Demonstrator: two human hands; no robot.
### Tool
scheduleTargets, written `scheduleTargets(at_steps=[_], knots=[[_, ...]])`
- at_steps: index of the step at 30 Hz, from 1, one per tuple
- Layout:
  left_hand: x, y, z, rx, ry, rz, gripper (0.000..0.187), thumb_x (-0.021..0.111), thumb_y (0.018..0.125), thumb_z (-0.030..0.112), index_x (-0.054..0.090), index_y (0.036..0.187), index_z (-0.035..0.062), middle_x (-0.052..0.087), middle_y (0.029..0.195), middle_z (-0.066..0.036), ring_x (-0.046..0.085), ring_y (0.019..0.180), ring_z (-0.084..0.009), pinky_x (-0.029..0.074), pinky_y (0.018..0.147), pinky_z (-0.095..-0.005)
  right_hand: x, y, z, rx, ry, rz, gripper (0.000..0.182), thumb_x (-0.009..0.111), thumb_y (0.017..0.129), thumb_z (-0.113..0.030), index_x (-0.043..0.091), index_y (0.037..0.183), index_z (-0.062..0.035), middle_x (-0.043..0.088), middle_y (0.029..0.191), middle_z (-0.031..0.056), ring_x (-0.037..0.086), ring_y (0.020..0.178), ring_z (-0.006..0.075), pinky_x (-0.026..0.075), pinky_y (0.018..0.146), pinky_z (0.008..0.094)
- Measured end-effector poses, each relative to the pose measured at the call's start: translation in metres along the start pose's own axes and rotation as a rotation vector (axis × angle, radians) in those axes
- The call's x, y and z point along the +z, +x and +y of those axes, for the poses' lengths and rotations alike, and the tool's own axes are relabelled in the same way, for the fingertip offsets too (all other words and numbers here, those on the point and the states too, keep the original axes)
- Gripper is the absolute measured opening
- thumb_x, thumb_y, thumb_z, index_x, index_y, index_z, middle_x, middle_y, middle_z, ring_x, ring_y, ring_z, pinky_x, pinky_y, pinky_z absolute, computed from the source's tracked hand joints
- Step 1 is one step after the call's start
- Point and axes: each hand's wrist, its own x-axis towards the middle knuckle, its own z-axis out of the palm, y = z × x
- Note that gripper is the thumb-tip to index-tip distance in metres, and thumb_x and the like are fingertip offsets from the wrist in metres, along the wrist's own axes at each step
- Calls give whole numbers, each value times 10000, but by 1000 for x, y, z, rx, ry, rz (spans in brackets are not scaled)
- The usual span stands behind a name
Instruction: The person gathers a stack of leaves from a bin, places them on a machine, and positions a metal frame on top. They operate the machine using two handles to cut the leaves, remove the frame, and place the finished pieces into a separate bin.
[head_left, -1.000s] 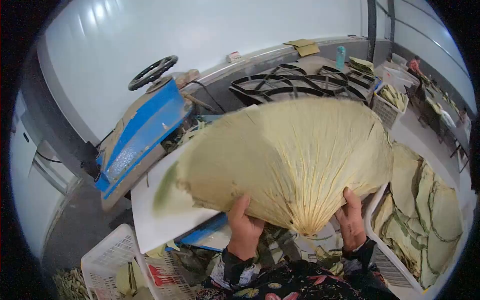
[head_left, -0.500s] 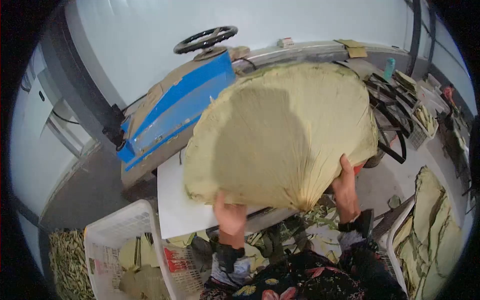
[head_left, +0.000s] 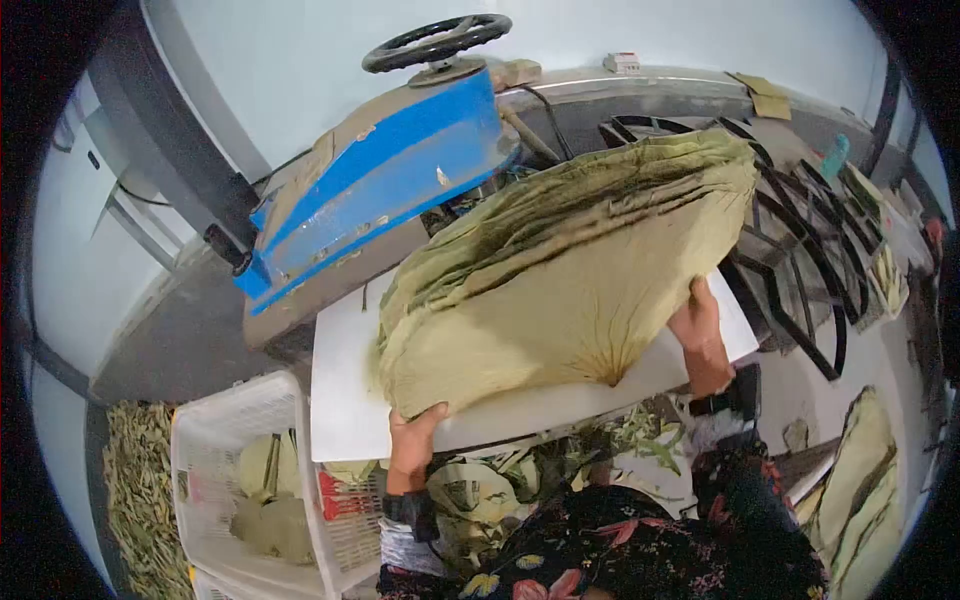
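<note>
A thick stack of large, fan-shaped, pale green dried leaves [head_left: 520,330] is held over a white board [head_left: 345,400]. My left hand [head_left: 413,440] grips its lower left edge, thumb on top and fingers underneath. At the lower right edge my right hand [head_left: 702,330] is closed on the same stack, with its fingers partly hidden beneath. The many layered edges show along the far side, and the leaf folds meet at a point near me.
Behind the board stands a blue machine [head_left: 400,165] with a black handwheel [head_left: 437,43]. A white basket [head_left: 240,400] with leaf pieces is at lower left, beside a heap of scraps [head_left: 150,490]. Black metal frames [head_left: 790,260] and more leaves [head_left: 855,480] lie right.
The stack's far edge has tipped down and its layered edges have come into view. My left hand has shifted left along the lower edge. More of the white board shows at right.
</note>
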Motion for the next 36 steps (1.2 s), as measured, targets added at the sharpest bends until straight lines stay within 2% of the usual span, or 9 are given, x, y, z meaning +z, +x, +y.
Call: scheduleTargets(at_steps=[3,5,6,9,16,23,29,33,36], knots=[[21,-11,-6,-34,101,47,354,672,764,-10,568,1102,4,625,1022,-67,593,888,-150,474,784,-287,13,-1,10,13,1,130,555,542,893,-245,319,1355,-36,429,1333,133,428,1209,288,332,1038,438],[38,-13,-10,-13,190,163,367,674,770,0,553,1117,0,622,1018,-62,587,884,-142,469,783,-278,9,7,6,-39,-234,44,529,485,928,-271,306,1357,-20,413,1343,140,416,1218,291,328,1039,446],[43,-12,-13,91,70,158,403,682,770,10,531,1144,-1,622,1008,-59,584,879,-142,469,783,-276,13,8,0,-11,-69,-50,516,456,944,-285,303,1352,-8,405,1346,139,409,1225,294,330,1037,451],[64,-10,-18,167,75,224,431,682,768,8,513,1165,3,619,1007,-58,584,881,-148,468,791,-276,20,5,9,44,-73,218,552,477,929,-328,304,1351,-17,397,1352,136,403,1233,294,331,1036,450],[77,-14,-8,231,-66,364,475,682,769,18,481,1199,3,596,1066,-70,565,951,-171,452,851,-299,-13,25,-6,21,-163,93,673,563,865,-364,269,1369,-27,405,1345,136,404,1233,311,346,1021,467],[35,-12,42,111,1,333,590,699,714,66,445,1239,-20,589,1096,-125,593,948,-233,491,845,-365,46,14,-10,-41,-366,151,561,592,822,-183,358,1300,-6,507,1204,147,525,1079,273,435,920,404],[-53,32,44,-204,140,173,538,685,753,108,460,1209,-67,605,1061,-160,620,890,-235,509,788,-341,64,-14,52,-14,-742,275,509,645,747,-49,435,1205,17,573,1084,127,582,965,244,470,844,345],[-65,64,55,-243,378,169,477,679,765,109,485,1155,-85,614,1030,-151,620,871,-223,508,752,-327,39,-17,82,-41,-1324,392,492,664,727,-86,462,1167,1,607,1037,143,594,967,246,473,839,347],[-89,95,39,-224,469,40,421,692,768,148,513,1077,-77,632,952,-143,620,807,-274,501,722,-342,44,-19,91,-6,-1194,469,523,693,712,-134,459,1163,-8,606,1046,164,591,981,273,468,847,374]])
